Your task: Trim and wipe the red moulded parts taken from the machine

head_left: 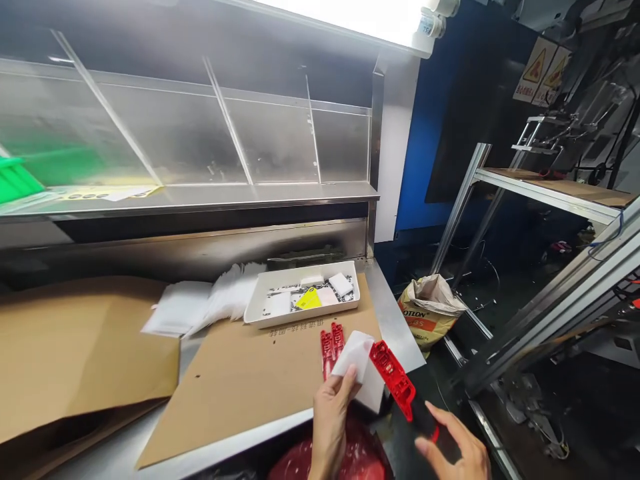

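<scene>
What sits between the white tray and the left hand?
Head view: bare cardboard sheet, then red plastic parts lying on it, between white tray and left hand, which holds a white bag.

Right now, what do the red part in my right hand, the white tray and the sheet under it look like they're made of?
The red part looks like moulded plastic: glossy, ribbed, with a black end under the right hand. The white tray seems to be smooth plastic, though glazed or enamelled is possible. The sheet is brown cardboard: matte, creased, printed. The left hand pinches a thin white pouch, probably foam or soft film.
</scene>
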### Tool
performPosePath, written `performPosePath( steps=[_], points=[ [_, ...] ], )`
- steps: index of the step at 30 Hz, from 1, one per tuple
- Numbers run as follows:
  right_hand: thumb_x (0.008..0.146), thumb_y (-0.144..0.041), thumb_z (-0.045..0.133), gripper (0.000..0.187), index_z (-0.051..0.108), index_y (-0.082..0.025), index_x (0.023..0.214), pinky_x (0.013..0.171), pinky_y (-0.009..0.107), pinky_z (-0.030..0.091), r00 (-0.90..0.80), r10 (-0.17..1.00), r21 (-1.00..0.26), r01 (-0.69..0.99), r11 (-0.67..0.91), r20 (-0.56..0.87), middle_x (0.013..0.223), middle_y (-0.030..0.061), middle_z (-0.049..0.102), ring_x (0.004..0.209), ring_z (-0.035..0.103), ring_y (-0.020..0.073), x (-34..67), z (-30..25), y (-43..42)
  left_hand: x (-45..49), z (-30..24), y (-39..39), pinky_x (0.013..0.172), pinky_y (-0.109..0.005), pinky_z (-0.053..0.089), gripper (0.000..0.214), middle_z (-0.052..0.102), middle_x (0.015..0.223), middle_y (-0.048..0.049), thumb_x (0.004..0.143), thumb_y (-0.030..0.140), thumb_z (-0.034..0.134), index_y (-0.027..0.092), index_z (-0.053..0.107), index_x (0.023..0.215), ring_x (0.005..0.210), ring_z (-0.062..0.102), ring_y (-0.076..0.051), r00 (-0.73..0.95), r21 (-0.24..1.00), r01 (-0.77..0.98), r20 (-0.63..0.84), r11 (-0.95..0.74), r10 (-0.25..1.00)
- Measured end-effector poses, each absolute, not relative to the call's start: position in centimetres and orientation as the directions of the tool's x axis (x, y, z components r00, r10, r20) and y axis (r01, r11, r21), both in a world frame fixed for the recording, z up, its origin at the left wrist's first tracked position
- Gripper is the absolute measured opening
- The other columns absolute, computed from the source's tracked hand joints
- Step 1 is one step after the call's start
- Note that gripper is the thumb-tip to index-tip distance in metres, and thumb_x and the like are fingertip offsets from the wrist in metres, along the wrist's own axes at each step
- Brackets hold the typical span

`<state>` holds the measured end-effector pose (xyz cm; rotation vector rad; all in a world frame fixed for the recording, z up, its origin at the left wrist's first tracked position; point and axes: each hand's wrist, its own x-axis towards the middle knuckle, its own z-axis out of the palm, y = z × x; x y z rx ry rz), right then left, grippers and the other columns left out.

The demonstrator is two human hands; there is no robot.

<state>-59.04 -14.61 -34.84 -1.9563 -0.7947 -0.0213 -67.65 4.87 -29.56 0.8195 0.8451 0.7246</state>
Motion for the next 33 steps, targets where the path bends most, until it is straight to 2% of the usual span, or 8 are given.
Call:
performPosePath(
  steps=[6,11,14,17,20,23,27,33],
  points=[
    [0.083,-0.061,0.061,0.046,0.073,-0.026,0.109,0.071,0.030,0.056,0.715,0.612,-0.765,0.588,-0.264,0.338,0.094,0.0070,0.076,0.084,0.072,0.0266,-58.5,-34.9,-15.7,-67.0,-29.4,3.4,0.089,-0.033,0.055,0.054,0.078,0.097,-0.0083,0.057,0.053,0.085,0.018,0.076,0.097,0.098,0.070,-0.028,0.559,0.821,-0.256,-0.305,0.510,0.771],
    [0.083,-0.059,0.061,0.048,0.069,-0.028,0.119,0.077,0.029,0.056,0.654,0.733,-0.830,0.504,-0.237,0.188,0.109,0.0066,0.074,0.095,0.071,0.0279,-57.4,-35.1,-17.4,-66.7,-30.4,2.5,0.096,-0.037,0.051,0.053,0.077,0.101,-0.0105,0.062,0.050,0.083,0.018,0.074,0.103,0.099,0.069,-0.029,0.686,0.816,-0.223,-0.258,0.534,0.680],
    [0.084,-0.067,0.054,0.054,0.070,-0.027,0.118,0.083,0.033,0.053,0.671,0.739,-0.913,0.339,-0.228,0.064,0.113,0.0083,0.073,0.099,0.069,0.0294,-57.1,-34.3,-18.1,-66.2,-31.2,1.8,0.101,-0.038,0.046,0.054,0.075,0.107,-0.0118,0.066,0.049,0.081,0.018,0.071,0.109,0.106,0.066,-0.030,0.769,0.834,-0.169,-0.222,0.525,0.600],
    [0.082,-0.073,0.049,0.062,0.072,-0.020,0.104,0.070,0.031,0.052,0.573,0.809,-0.982,0.040,-0.185,-0.129,0.091,0.0116,0.075,0.078,0.069,0.0246,-57.0,-33.3,-18.5,-65.9,-31.7,1.0,0.093,-0.043,0.050,0.063,0.075,0.105,-0.0153,0.062,0.045,0.085,0.015,0.068,0.115,0.098,0.069,-0.033,0.878,0.853,-0.068,-0.196,0.517,0.438],
    [0.080,-0.076,0.051,0.065,0.068,-0.014,0.087,0.054,0.023,0.044,0.461,0.851,-0.948,-0.297,-0.117,-0.250,0.067,0.0083,0.069,0.056,0.059,0.0150,-57.1,-32.5,-18.9,-66.1,-31.9,0.1,0.090,-0.048,0.050,0.071,0.074,0.107,-0.0175,0.053,0.038,0.091,0.014,0.068,0.116,0.095,0.068,-0.036,0.948,0.855,0.013,-0.175,0.519,0.265],
    [0.076,-0.075,0.057,0.063,0.064,-0.013,0.078,0.048,0.019,0.038,0.464,0.834,-0.896,-0.438,-0.079,-0.300,0.059,0.0047,0.063,0.048,0.050,0.0099,-57.4,-32.1,-19.9,-66.3,-31.6,-0.6,0.105,-0.046,0.040,0.070,0.067,0.125,-0.0126,0.053,0.046,0.090,0.019,0.070,0.114,0.117,0.058,-0.036,0.952,0.825,-0.019,-0.158,0.566,0.262],
    [0.075,-0.075,0.059,0.063,0.063,-0.011,0.075,0.050,0.019,0.038,0.435,0.841,-0.895,-0.430,-0.119,-0.321,0.058,0.0051,0.062,0.051,0.052,0.0102,-58.1,-31.8,-21.6,-65.6,-30.1,-1.9,0.106,-0.046,0.043,0.063,0.065,0.131,-0.0089,0.073,0.066,0.066,0.023,0.067,0.119,0.129,0.051,-0.034,0.934,0.639,-0.064,-0.231,0.766,0.271],
    [0.073,-0.072,0.065,0.064,0.067,-0.010,0.085,0.043,0.016,0.029,0.486,0.731,-0.722,-0.692,-0.013,-0.479,0.051,0.0013,0.059,0.040,0.041,0.0054,-60.4,-33.1,-24.9,-62.8,-26.4,-4.0,0.078,-0.032,0.060,0.048,0.077,0.099,-0.0166,0.092,0.020,0.055,0.002,0.047,0.135,0.086,0.073,-0.022,0.778,0.259,-0.139,-0.568,0.956,0.268]
  ],
)
